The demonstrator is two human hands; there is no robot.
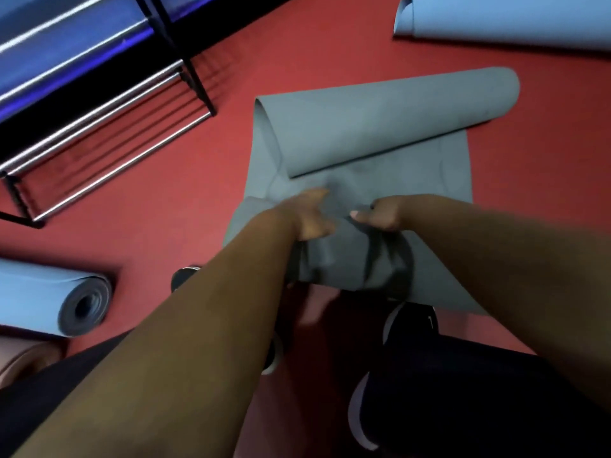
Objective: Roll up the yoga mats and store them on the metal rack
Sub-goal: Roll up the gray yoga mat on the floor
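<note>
Seen from the head camera, a grey mat point(363, 127) lies partly unrolled on the red floor point(297, 44), in the middle of the picture. Its far end curls over in a loose, wide tube, and a flat stretch runs from there toward the person. Its near end is bunched into a rough, uneven roll, raised off the floor in front of the person's legs.

The left hand point(307, 219) grips the left part of this roll, with the fingers curled down over the top and the mat wrinkled beneath them. The right hand point(383, 216) is just beside it, a little apart. It holds the right part of the roll, with the fingers wrapped round it and the thumb pointing toward the left hand. Both forearms reach in from the bottom of the picture.

A metal rack point(109, 127) with shiny bars stands on the floor at upper left, well apart from the grey mat. Something dark blue point(66, 44) lies on its upper level, too blurred to make out. A tightly rolled light blue mat point(66, 299) lies on the floor at lower left, its spiral end facing the camera. Another light blue mat point(496, 18) lies at upper right, one corner curled. Dark shoes point(360, 411) with pale soles show below the arms.
</note>
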